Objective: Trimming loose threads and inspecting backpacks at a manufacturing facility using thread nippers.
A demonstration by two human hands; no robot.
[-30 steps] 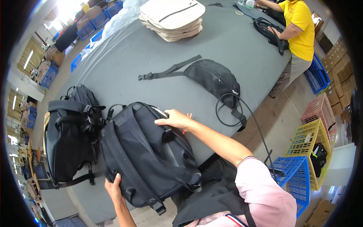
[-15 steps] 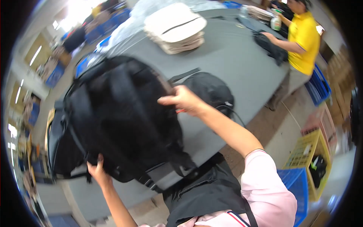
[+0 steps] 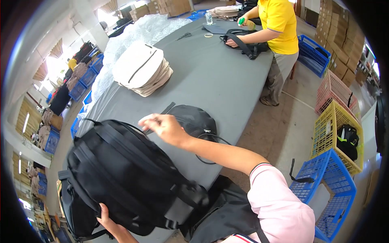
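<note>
A large black backpack [image 3: 117,178] leans across the near left of the table, its shoulder straps facing up. My left hand [image 3: 106,218] grips its lower left edge, thumb on top and the other fingers hidden beneath. Just off the backpack's upper right edge is my right hand [image 3: 164,127], its fingers curled together. A small reddish bit shows beside that hand, but what it holds, if anything, is too small to make out. Beyond my right wrist lies a rounded black bag [image 3: 194,117] with a thin dark cord [image 3: 204,163] looping near it.
A stack of cream fabric panels [image 3: 139,69] sits on the grey table [image 3: 210,81], with bubble wrap [image 3: 129,36] behind. At the far right, a person in yellow [image 3: 277,24] handles a black bag [image 3: 247,42]. Yellow [image 3: 324,141] and blue crates [image 3: 336,194] stand to my right.
The backpack has come down and nearer to me, onto the table. My right hand has let go of its upper edge and curled its fingers. My left hand still grips the backpack.
</note>
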